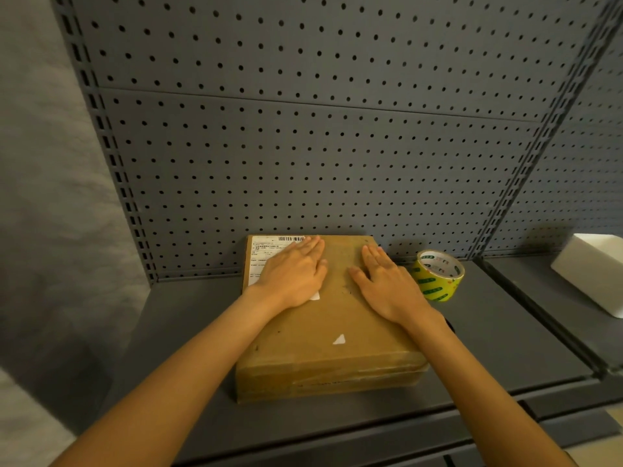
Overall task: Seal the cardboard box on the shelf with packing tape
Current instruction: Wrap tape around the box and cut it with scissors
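- Left hand (292, 271) and right hand (387, 281), open and flat, grip nothing, pinning the cardboard box (332, 332) at centre frame, probably closing its flaps.
- Tape roll (438, 274) waits untouched, right of centre.

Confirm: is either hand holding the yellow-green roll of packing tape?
No: the yellow-green roll of packing tape sits untouched on the grey metal shelf, while the left hand and right hand lie flat on the brown cardboard box.

Both forearms are bare, no sleeves in sight. The left hand (293, 273) and right hand (387, 284) wear no gloves or rings. Something dark edges the right wrist at 4 o'clock.
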Action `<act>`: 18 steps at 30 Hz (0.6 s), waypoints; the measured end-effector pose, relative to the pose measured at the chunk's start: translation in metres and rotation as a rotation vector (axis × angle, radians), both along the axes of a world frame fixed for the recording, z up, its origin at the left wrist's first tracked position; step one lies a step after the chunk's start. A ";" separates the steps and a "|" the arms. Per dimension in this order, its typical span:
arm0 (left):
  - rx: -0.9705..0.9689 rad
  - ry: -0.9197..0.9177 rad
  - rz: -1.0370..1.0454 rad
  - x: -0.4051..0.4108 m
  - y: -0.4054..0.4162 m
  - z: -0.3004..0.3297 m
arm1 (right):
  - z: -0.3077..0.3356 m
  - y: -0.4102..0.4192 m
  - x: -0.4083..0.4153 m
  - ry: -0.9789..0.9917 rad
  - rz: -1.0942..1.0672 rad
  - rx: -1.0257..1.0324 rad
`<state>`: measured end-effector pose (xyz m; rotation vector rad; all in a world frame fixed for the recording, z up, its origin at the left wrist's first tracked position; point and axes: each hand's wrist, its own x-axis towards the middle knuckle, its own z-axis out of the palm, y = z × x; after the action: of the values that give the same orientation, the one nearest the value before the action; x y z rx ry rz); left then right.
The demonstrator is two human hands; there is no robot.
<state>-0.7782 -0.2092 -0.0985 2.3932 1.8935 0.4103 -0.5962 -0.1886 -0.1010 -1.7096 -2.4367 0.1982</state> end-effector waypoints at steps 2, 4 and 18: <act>-0.014 0.010 -0.090 0.000 -0.001 0.001 | 0.000 0.000 0.000 -0.035 0.116 0.019; -0.058 0.015 -0.126 0.001 0.000 0.001 | 0.003 0.000 0.000 -0.044 0.201 0.005; -0.120 0.021 -0.110 0.002 0.000 0.005 | 0.005 -0.015 0.008 0.253 0.175 0.162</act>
<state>-0.7758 -0.2091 -0.0931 2.4176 1.7305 0.2583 -0.5878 -0.2041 -0.0958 -1.3188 -2.3418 0.2162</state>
